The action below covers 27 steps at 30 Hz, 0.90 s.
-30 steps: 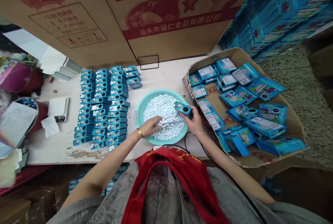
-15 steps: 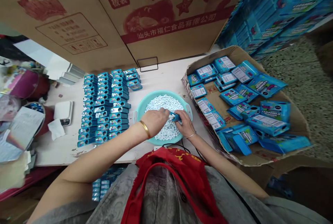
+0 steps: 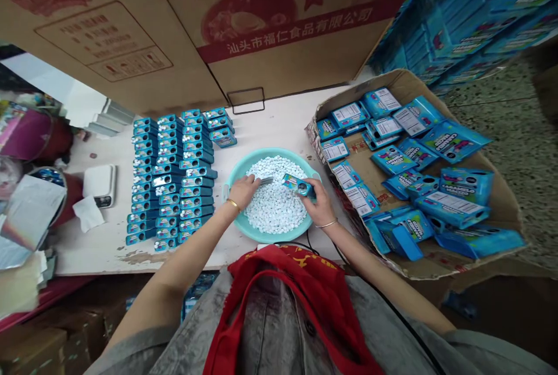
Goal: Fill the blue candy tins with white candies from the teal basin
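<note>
A round teal basin (image 3: 248, 225) holds a heap of small white candies (image 3: 276, 209). Over its left side, my left hand (image 3: 244, 192) is closed on a thin metal utensil (image 3: 265, 181) that points right above the candies. My right hand (image 3: 320, 203), at the basin's right side, grips a small blue box (image 3: 297, 185) with a round dark hole in its face. Left of the basin, several rows of similar blue boxes (image 3: 197, 191) stand close together, some with white candies showing at their holes.
An open carton (image 3: 501, 189) of blue packets lies right of the basin. Large brown cartons (image 3: 174, 32) wall off the back, with a wire loop (image 3: 246, 109) before them. A white scale (image 3: 101, 184), paper and buckets sit at the left.
My hands have moved apart: the left went left with the utensil, now visible, and the right moved slightly right with the blue box, which is now more exposed. The view has shifted slightly.
</note>
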Each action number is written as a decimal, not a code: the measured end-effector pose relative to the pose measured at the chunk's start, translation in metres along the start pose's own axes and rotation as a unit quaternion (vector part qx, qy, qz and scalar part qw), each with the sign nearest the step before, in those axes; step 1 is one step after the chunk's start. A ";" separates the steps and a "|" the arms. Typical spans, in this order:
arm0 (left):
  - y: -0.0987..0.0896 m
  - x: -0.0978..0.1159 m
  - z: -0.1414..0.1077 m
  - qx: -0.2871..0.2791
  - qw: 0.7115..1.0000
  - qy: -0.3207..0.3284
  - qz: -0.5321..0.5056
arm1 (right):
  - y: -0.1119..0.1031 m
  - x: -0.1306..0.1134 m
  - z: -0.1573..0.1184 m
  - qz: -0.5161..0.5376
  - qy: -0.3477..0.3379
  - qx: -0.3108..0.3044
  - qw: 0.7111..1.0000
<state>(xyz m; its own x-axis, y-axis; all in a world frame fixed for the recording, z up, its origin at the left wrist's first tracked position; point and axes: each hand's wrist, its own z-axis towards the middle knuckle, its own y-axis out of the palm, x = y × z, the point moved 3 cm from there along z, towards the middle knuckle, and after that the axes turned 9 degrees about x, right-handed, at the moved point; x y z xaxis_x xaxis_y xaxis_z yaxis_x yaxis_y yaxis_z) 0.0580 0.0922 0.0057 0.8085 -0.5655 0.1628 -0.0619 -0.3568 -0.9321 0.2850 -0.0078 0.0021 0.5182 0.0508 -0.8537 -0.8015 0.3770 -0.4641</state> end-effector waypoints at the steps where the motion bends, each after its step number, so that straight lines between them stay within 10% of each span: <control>1: 0.016 0.003 0.001 0.000 1.000 0.011 -0.014 | -0.002 0.000 0.001 -0.001 0.008 0.006 1.000; 6: 0.061 0.040 -0.007 -0.014 0.992 0.088 -0.087 | -0.009 -0.001 0.007 -0.006 0.041 0.035 0.999; 14: 0.065 0.056 -0.025 -0.047 0.956 0.088 -0.276 | -0.010 0.003 0.008 0.008 0.071 0.057 0.996; 27: -0.066 0.026 -0.041 0.041 0.963 0.142 -0.224 | 0.005 0.000 0.000 -0.022 -0.024 -0.013 0.999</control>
<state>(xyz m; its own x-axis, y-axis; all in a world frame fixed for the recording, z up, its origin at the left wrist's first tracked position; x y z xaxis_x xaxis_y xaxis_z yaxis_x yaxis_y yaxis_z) 0.0589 0.0707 0.0850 0.5506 -0.5529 0.6254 0.3114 -0.5591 -0.7684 0.2813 -0.0059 0.0000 0.5662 0.0801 -0.8204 -0.7851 0.3558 -0.5070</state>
